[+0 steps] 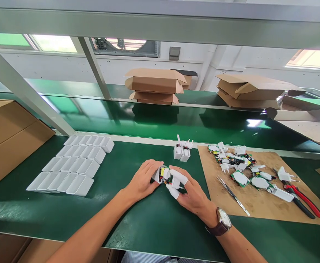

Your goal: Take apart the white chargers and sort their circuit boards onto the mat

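My left hand (143, 180) is closed around a small white plastic housing (157, 176), its opening turned to the right. At that opening sits a green circuit board (166, 175) with yellow and white parts, partly in the housing as far as I can see. My right hand (194, 193), with white finger cots on thumb and forefinger, pinches the board's right end beside a white plug piece (177, 182). The fingers hide part of the board. Just beyond stand two white housings (181, 155) with boards and plug pins showing at their tops.
Rows of white housings (72, 164) stand at left. A brown board (211, 182) at right bears circuit boards (240, 179), tweezers (233, 195) and red-and-black pliers (304, 199). Cardboard boxes (157, 80) lie beyond the green belt (116, 124); a large carton (8, 135) is far left.
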The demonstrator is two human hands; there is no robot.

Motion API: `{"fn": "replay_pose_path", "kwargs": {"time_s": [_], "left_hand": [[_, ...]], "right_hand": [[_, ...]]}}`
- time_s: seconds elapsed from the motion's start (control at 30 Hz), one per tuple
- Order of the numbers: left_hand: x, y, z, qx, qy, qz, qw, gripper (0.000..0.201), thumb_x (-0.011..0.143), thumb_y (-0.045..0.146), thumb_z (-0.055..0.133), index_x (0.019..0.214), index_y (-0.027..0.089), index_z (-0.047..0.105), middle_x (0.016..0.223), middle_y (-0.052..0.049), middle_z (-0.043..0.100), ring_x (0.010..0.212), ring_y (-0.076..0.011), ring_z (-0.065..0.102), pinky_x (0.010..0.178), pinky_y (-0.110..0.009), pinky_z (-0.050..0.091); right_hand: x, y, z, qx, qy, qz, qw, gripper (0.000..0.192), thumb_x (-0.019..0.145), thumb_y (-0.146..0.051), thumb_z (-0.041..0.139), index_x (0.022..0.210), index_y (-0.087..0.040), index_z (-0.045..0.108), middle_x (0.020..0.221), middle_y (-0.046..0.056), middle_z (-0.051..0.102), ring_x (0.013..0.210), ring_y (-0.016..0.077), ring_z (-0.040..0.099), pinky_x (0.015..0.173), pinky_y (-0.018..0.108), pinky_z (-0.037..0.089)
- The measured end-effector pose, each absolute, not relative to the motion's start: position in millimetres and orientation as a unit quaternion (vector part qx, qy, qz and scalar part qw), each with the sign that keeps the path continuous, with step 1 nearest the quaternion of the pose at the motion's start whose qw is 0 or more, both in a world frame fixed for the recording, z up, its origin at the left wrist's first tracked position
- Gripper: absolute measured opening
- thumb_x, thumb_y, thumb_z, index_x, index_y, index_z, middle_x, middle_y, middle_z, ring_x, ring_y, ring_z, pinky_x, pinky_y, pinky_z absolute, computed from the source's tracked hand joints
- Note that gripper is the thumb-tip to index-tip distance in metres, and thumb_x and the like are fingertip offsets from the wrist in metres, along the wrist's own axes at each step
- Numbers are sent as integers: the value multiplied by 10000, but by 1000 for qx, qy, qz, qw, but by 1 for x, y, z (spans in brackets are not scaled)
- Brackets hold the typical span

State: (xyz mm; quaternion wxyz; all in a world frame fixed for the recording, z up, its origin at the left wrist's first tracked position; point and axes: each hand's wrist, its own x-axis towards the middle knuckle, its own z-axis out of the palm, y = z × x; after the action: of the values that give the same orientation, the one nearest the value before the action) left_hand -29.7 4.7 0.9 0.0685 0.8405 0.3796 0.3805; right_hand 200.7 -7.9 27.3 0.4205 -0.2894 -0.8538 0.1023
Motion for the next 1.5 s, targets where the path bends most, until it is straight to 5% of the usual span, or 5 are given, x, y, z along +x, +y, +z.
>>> {"fn": "replay_pose_path", "kwargs": {"time_s": [0.23, 0.47, 0.77, 1.3, 1.5], "left_hand": [[-25, -1, 8, 838, 390, 367, 107, 589, 914, 205, 651, 1461, 247, 437, 1248, -119, 666, 1188, -297, 595, 1006, -488, 519], [-22, -4, 1, 783, 380, 364, 333, 670, 920, 158, 596, 1534, 288, 361, 1410, -100, 622, 1270, -231, 631, 1096, -440, 536], [-24, -5, -1, 681, 383, 404, 477, 588, 997, 281, 562, 1539, 273, 333, 1576, -132, 477, 1457, -264, 474, 1222, -499, 405], [-25, -4, -6, 717, 443, 411, 347, 776, 968, 432, 639, 1593, 298, 200, 1534, -155, 519, 1386, -303, 550, 1159, -535, 452], [-27, -3, -5, 729, 442, 428, 301, 739, 974, 413, 631, 1584, 313, 225, 1474, -138, 579, 1302, -276, 621, 1106, -506, 509]], "right_hand": [[200, -5, 31, -280, -860, 110, 412, 620, 968, -184, 626, 1520, -287, 362, 1304, 135, 647, 1232, 266, 641, 1019, 464, 591], [206, -4, 31, -307, -843, 180, 404, 475, 962, -357, 667, 1401, -266, 510, 1183, 110, 616, 1099, 255, 643, 940, 441, 598], [209, 9, 18, -247, -875, 242, 339, 495, 1010, -282, 610, 1488, -309, 484, 1463, 111, 571, 1352, 237, 570, 1121, 409, 515], [203, 7, 6, -303, -863, 173, 366, 309, 969, -114, 521, 1215, -240, 658, 1137, 105, 669, 908, 189, 688, 796, 325, 615], [203, 7, 3, -306, -855, 151, 390, 262, 971, -116, 513, 1172, -197, 660, 1211, 139, 653, 1004, 212, 682, 844, 343, 605]]}}
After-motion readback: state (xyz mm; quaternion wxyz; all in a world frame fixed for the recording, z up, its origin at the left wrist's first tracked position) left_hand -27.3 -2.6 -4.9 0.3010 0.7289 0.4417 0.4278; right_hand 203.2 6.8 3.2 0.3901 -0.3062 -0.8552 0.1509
